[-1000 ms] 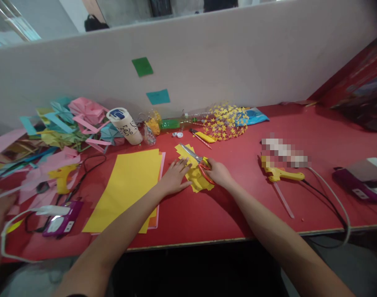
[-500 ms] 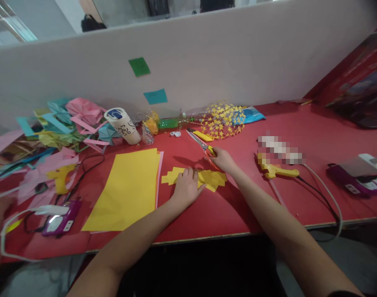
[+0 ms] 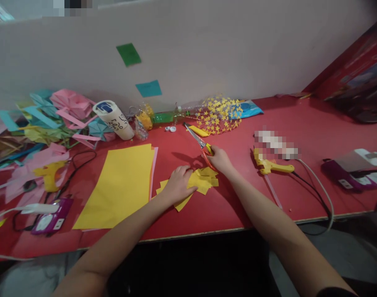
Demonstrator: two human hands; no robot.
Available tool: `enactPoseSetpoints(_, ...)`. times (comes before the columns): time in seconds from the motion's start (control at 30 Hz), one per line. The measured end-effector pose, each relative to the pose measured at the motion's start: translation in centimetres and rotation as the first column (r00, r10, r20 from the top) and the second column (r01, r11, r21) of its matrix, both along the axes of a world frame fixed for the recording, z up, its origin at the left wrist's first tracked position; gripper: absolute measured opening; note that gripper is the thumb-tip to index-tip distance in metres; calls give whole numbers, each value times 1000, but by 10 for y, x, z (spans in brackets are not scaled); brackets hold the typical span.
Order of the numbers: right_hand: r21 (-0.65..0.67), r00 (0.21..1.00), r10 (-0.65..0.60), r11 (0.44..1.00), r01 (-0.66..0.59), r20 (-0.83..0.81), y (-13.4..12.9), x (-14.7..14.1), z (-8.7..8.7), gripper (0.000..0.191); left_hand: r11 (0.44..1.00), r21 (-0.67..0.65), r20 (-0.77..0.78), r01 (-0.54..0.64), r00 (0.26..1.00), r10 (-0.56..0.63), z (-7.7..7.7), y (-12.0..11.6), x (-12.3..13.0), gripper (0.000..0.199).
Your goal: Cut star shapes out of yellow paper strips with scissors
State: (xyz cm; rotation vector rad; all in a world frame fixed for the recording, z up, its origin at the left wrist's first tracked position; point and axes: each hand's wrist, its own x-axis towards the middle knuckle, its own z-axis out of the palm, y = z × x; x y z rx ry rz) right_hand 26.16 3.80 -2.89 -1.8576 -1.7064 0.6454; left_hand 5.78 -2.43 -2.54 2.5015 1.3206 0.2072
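Several small yellow paper pieces (image 3: 202, 180) lie in a loose heap on the red table. My left hand (image 3: 179, 183) rests palm down on the left part of the heap, its thumb spread from the fingers. Scissors with orange and yellow handles (image 3: 198, 139) are gripped in my right hand (image 3: 220, 160), just behind and right of the heap. The blades point away to the back left. Beside my left hand is a stack of large sheets with a yellow one (image 3: 123, 185) on top; orange and pink edges show under it.
Folded paper shapes (image 3: 72, 108) and a white cup (image 3: 113, 119) stand at the back left. A star-patterned clear wrap (image 3: 219, 115) lies at the back. Yellow glue guns (image 3: 52, 176) (image 3: 273, 167) and purple power strips (image 3: 53, 216) (image 3: 346, 175) flank both sides.
My left hand has moved slightly left and nearer on the heap, and the yellow pieces have shifted and spread toward the front edge. My right hand still holds the scissors. The view has shifted a little.
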Motion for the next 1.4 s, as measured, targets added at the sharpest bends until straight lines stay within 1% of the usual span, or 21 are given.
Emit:
enactPoseSetpoints(0.07,2,1000,-11,1000,11,-8,0,1,-1,8,997,-21,61,73,996,-71,-1,-2,0,51)
enactPoseSetpoints(0.13,3,1000,-19,1000,19,-14,0,1,-1,8,992,-52,111,117,988,-111,1,-5,0,47)
enactPoseSetpoints(0.23,4,999,-26,1000,26,-20,0,1,0,8,991,-113,148,78,987,-61,9,-6,-3,49)
enactPoseSetpoints(0.3,6,999,-28,1000,29,-21,0,2,0,9,991,-131,111,36,994,-21,14,-4,-7,51)
enactPoseSetpoints(0.33,7,999,-30,1000,30,-21,0,2,1,9,991,-129,69,43,997,-34,17,-3,-10,57)
enactPoseSetpoints(0.4,10,999,-34,999,34,-24,0,2,1,9,988,-136,-30,74,996,-79,20,-2,-19,77)
enactPoseSetpoints(0.43,11,999,-36,999,36,-25,0,3,1,8,985,-146,-66,94,992,-105,20,-2,-23,82)
enactPoseSetpoints(0.47,13,999,-37,999,37,-27,0,3,2,8,980,-155,-82,121,988,-135,20,-2,-28,82)
enactPoseSetpoints(0.5,15,999,-36,999,37,-29,0,3,2,8,975,-164,-77,151,983,-165,20,-1,-32,78)
enactPoseSetpoints(0.6,17,999,-31,999,31,-33,0,3,2,9,957,-174,-10,233,971,-238,20,1,-41,57)
enactPoseSetpoints(0.67,12,999,-29,999,30,-34,-1,2,2,11,956,-157,13,247,969,-248,22,3,-40,49)
enactPoseSetpoints(0.77,4,999,-33,999,33,-35,-1,1,2,13,967,-111,15,230,973,-230,25,2,-32,46)
enactPoseSetpoints(0.83,4,999,-36,999,36,-35,-1,1,2,12,960,-104,20,262,965,-261,25,-1,-24,44)
enactPoseSetpoints(0.9,6,999,-37,999,37,-37,-1,1,2,12,940,-121,21,320,947,-320,23,-3,-18,48)
enactPoseSetpoints(0.97,8,999,-32,999,32,-41,-2,2,2,11,931,-125,9,343,939,-345,19,-5,-14,58)
enactPoseSetpoints(1.03,10,999,-27,1000,28,-44,-2,2,2,10,944,-105,-5,314,949,-316,14,-6,-13,70)
enactPoseSetpoints(1.07,11,999,-27,1000,27,-45,-2,3,2,9,951,-95,-8,294,955,-296,12,-6,-13,71)
enactPoseSetpoints(1.13,12,999,-27,1000,28,-47,-2,2,1,9,961,-91,-9,262,965,-264,11,-5,-14,67)
enactPoseSetpoints(1.23,11,998,-27,1000,28,-52,-1,2,0,9,969,-112,-28,220,974,-224,14,-3,-13,57)
enactPoseSetpoints(1.33,10,998,-32,999,33,-54,0,2,-1,8,976,-155,-41,155,986,-163,21,-1,-10,54)
enactPoseSetpoints(1.4,11,998,-36,999,37,-55,1,2,-1,8,973,-193,-39,123,990,-133,24,1,-8,58)
